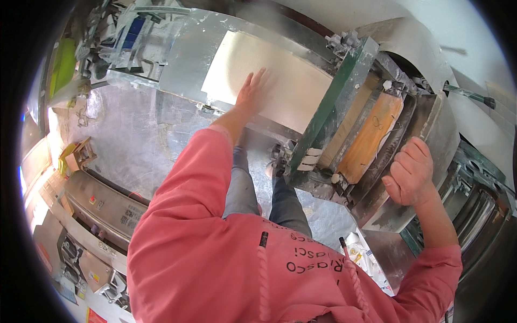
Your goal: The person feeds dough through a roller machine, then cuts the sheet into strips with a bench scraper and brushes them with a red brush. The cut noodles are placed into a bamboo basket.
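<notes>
My left hand (253, 89), slightly blurred, is open with outstretched fingers on or just over a pale cream sheet (291, 91), which lies on a grey metal bed (183, 54). At its right stands a roller machine (334, 121) with a green side plate and an orange wooden board (366, 140). My right hand (409, 169) is curled closed against the machine's right-hand metal edge; whatever lies inside the fingers is hidden.
Cluttered metal fittings (137, 43) and a bright green item (64, 64) sit at the upper left. A steel machine (102, 210) stands at the lower left, and more machinery with shiny rollers (468, 210) at the right. My legs show over the dusty floor (124, 129).
</notes>
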Demonstrator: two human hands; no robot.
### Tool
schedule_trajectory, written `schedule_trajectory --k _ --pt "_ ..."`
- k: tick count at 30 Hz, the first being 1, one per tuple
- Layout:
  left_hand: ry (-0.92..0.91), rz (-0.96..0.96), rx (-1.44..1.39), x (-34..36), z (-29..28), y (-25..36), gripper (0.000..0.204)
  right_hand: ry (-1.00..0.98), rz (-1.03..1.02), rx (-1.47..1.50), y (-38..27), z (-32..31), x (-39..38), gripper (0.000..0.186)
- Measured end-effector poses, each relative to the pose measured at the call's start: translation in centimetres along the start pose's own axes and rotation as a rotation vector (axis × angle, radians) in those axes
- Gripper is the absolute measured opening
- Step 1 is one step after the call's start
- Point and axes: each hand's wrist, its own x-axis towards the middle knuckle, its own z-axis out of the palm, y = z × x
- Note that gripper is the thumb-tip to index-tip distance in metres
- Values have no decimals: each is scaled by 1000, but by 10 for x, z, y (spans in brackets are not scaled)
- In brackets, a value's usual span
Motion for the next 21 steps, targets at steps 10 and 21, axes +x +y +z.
schedule_trajectory --k 10,21 --pt "-139 20 -150 -24 20 29 65 -36 10 30 4 -3 1 27" --pt "-428 78 -138 -78 -18 31 55 19 17 25 0 -7 -2 24"
